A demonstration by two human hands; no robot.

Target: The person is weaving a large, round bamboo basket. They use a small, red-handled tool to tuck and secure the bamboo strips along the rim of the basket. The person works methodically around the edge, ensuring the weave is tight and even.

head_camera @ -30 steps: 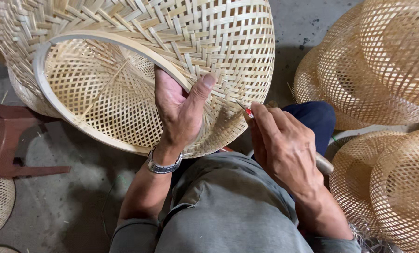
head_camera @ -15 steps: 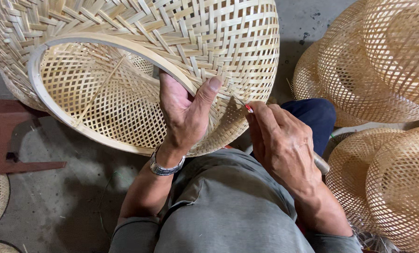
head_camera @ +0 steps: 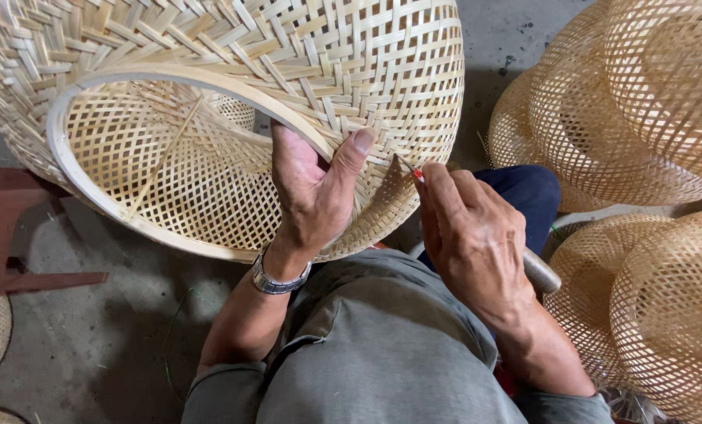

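The head view looks down on a large woven bamboo basket (head_camera: 233, 102) held tilted above the person's lap, its open mouth and pale hoop rim facing the camera. The left hand (head_camera: 311, 188) grips the near right part of that rim, fingers curled inside the basket and the thumb pressed against the outer weave. Just to the right, the right hand (head_camera: 472, 235) is closed around a slim tool (head_camera: 541, 271), whose pale handle sticks out behind the hand; a red-marked tip shows at the fingertips and touches the basket's weave near the left thumb. A metal wristwatch (head_camera: 276, 279) sits on the left wrist. A stack of similar woven baskets (head_camera: 641, 102) fills the right side. At the left edge stands a dark red stool (head_camera: 5, 235) on the grey concrete floor (head_camera: 92, 345).
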